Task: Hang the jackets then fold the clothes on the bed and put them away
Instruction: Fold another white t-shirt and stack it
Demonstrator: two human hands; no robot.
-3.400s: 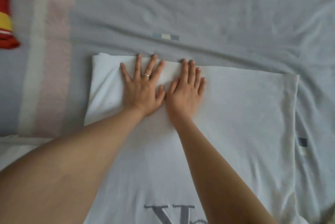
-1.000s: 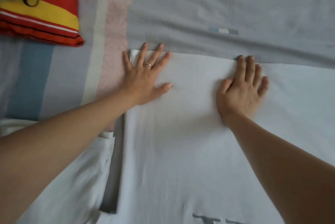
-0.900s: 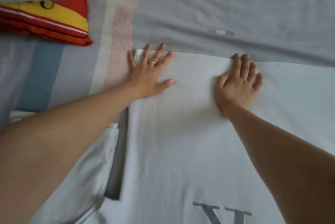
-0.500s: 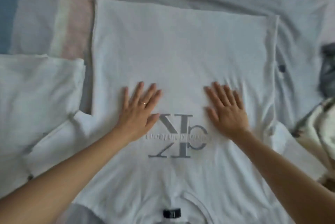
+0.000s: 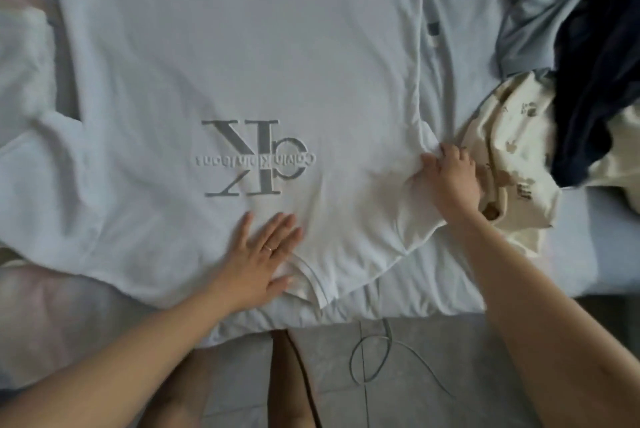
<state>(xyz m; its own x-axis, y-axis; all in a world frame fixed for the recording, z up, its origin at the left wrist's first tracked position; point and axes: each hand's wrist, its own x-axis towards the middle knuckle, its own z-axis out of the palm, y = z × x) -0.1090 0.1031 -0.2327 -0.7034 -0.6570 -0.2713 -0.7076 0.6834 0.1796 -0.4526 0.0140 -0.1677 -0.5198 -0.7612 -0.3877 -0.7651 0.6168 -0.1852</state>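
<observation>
The white T-shirt [image 5: 242,46] lies spread face up on the bed [image 5: 460,282], its collar [image 5: 311,280] at the near edge and its hem far. The left hand [image 5: 258,254] rests flat, fingers straight, on the chest just beside the collar. The right hand [image 5: 450,174] is well apart from it and curls its fingers round the bunched cloth at the shirt's right sleeve. The step looks like folding that side inward. To do it well, keep the left palm pressing as an anchor, lift the sleeve rather than drag it, and lay the fold parallel to the side seam, short of the grey logo [image 5: 256,157]. Room is tight on the right, where a cream printed garment [image 5: 512,164] touches the right hand, with a navy garment [image 5: 602,81] beyond it. The collar sits close to the mattress edge, above a cable [image 5: 374,355] on the floor.
</observation>
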